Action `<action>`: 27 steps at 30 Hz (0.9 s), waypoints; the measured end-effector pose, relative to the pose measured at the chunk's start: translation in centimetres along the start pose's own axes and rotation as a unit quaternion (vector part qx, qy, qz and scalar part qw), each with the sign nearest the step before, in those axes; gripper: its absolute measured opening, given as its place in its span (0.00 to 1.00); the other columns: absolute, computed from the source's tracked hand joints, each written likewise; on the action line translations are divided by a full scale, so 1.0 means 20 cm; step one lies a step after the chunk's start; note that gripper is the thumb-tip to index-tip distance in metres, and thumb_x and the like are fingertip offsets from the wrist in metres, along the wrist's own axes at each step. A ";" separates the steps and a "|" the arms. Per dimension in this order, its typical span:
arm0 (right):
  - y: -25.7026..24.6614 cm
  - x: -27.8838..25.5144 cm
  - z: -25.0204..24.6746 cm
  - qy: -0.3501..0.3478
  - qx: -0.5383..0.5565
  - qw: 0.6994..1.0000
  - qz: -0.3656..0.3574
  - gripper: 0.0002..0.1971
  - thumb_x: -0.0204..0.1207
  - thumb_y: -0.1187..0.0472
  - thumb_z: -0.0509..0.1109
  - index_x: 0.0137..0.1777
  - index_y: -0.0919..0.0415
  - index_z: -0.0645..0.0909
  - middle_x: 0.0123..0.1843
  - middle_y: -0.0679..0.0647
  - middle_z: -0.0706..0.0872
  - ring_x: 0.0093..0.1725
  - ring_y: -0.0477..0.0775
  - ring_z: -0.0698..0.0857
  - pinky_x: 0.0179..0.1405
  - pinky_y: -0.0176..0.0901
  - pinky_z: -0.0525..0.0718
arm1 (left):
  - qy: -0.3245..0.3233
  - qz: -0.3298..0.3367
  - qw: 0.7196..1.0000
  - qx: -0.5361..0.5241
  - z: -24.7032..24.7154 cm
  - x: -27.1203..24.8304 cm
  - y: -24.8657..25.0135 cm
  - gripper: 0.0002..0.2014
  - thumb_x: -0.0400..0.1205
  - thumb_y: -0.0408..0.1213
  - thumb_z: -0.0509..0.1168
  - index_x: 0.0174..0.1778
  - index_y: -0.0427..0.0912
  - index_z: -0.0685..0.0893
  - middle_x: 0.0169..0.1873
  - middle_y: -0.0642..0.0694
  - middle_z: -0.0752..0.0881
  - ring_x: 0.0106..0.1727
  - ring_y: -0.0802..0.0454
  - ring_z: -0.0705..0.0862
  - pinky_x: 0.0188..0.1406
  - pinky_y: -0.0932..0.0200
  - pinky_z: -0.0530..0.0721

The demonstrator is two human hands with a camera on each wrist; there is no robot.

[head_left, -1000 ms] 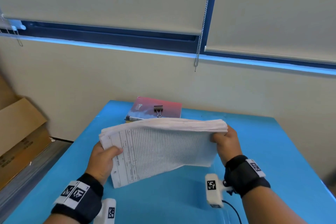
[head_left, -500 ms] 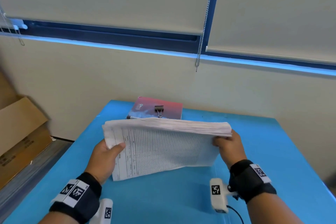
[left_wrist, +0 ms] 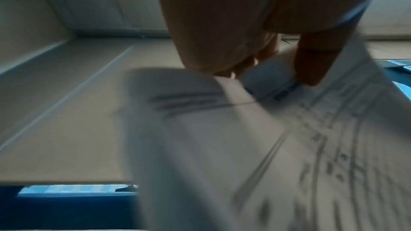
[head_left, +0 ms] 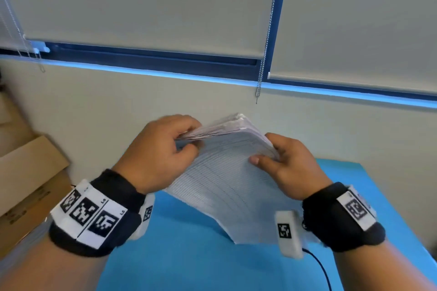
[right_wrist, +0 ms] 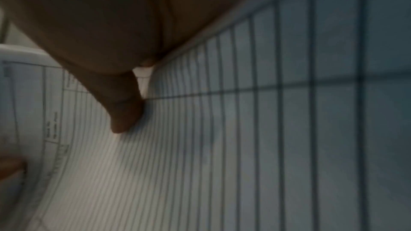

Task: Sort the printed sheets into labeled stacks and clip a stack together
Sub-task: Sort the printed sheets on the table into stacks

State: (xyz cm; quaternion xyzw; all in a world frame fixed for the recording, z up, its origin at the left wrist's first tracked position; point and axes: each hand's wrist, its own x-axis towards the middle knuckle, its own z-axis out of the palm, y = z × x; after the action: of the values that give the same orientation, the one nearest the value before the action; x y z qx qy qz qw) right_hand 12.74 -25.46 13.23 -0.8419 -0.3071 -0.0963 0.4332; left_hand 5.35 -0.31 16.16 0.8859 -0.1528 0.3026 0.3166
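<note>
A thick stack of printed sheets (head_left: 227,172) with ruled tables stands tilted on one corner above the blue table (head_left: 189,255). My left hand (head_left: 163,153) grips its upper left edge, fingers curled over the top sheets. My right hand (head_left: 286,168) holds the right edge, thumb pressed on the front page. The left wrist view shows my fingers (left_wrist: 311,62) pinching blurred sheets (left_wrist: 289,147). In the right wrist view my thumb (right_wrist: 126,111) lies on the ruled page (right_wrist: 222,147). The binder clip is hidden.
Cardboard boxes (head_left: 28,179) stand on the floor to the left of the table. A beige wall (head_left: 94,106) and a window with roller blinds (head_left: 142,7) and bead chains rise behind it. A cable (head_left: 321,269) trails from my right wrist.
The stack was lying almost level between my hands; now it is turned up onto a corner and raised. My left hand has moved to the top edge. The book and clip are out of sight.
</note>
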 end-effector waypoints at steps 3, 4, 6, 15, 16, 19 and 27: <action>0.06 -0.06 0.00 0.075 0.132 0.988 0.038 0.07 0.74 0.66 0.76 0.50 0.58 0.87 0.45 0.54 0.92 0.47 0.58 0.90 0.50 0.54 0.87 | 0.151 -0.080 0.985 -0.016 -0.05 -0.02 -0.12 0.36 0.68 0.47 0.77 0.73 0.51 0.73 0.66 0.55 0.75 0.67 0.61 0.73 0.66 0.71 0.67; 0.08 -0.08 0.00 0.102 0.181 0.977 0.056 0.08 0.73 0.67 0.76 0.51 0.59 0.87 0.48 0.57 0.93 0.50 0.63 0.90 0.54 0.61 0.87 | 0.168 -0.133 0.971 -0.101 -0.04 -0.04 -0.16 0.45 0.63 0.48 0.79 0.77 0.50 0.69 0.68 0.52 0.74 0.68 0.60 0.72 0.66 0.70 0.68; 0.12 -0.10 0.02 0.137 0.266 0.951 0.073 0.11 0.70 0.65 0.76 0.53 0.60 0.87 0.51 0.61 0.92 0.53 0.66 0.90 0.58 0.68 0.85 | 0.124 -0.191 0.921 -0.317 0.03 -0.09 -0.22 0.54 0.52 0.52 0.83 0.76 0.45 0.70 0.64 0.46 0.79 0.66 0.54 0.77 0.62 0.63 0.78; 0.11 -0.11 0.22 0.232 0.339 0.911 0.040 0.13 0.72 0.78 0.68 0.47 0.59 0.85 0.42 0.48 0.91 0.44 0.49 0.88 0.42 0.39 0.86 | 0.182 -0.288 0.841 -0.419 0.42 -0.19 -0.13 0.13 0.81 0.24 0.66 0.52 0.47 0.88 0.45 0.53 0.93 0.50 0.55 0.91 0.45 0.63 0.87; 0.12 -0.12 0.25 0.241 0.328 0.912 0.044 0.13 0.68 0.75 0.68 0.44 0.56 0.85 0.40 0.47 0.90 0.41 0.47 0.87 0.39 0.38 0.85 | 0.182 -0.298 0.841 -0.413 0.45 -0.21 -0.14 0.13 0.81 0.24 0.66 0.53 0.47 0.87 0.45 0.52 0.93 0.50 0.55 0.91 0.44 0.64 0.87; 0.21 -0.17 0.38 0.242 0.299 0.916 0.115 0.11 0.58 0.68 0.63 0.38 0.55 0.81 0.33 0.43 0.85 0.35 0.43 0.82 0.34 0.41 0.81 | 0.162 -0.334 0.829 -0.418 0.52 -0.28 -0.19 0.13 0.80 0.24 0.66 0.56 0.43 0.86 0.48 0.48 0.93 0.52 0.49 0.90 0.45 0.59 0.86; 0.29 -0.21 0.43 0.230 0.261 0.924 0.160 0.15 0.58 0.67 0.61 0.46 0.65 0.80 0.41 0.62 0.85 0.39 0.49 0.83 0.37 0.48 0.83 | 0.133 -0.331 0.843 -0.404 0.52 -0.31 -0.27 0.14 0.71 0.30 0.71 0.51 0.46 0.87 0.44 0.54 0.93 0.48 0.57 0.91 0.41 0.66 0.86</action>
State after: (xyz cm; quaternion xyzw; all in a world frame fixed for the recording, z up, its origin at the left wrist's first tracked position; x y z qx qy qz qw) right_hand 12.05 -23.04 2.32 -0.6918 -0.0738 -0.1334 0.7058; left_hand 7.53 -2.60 3.31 0.6289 0.0840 0.2065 0.7448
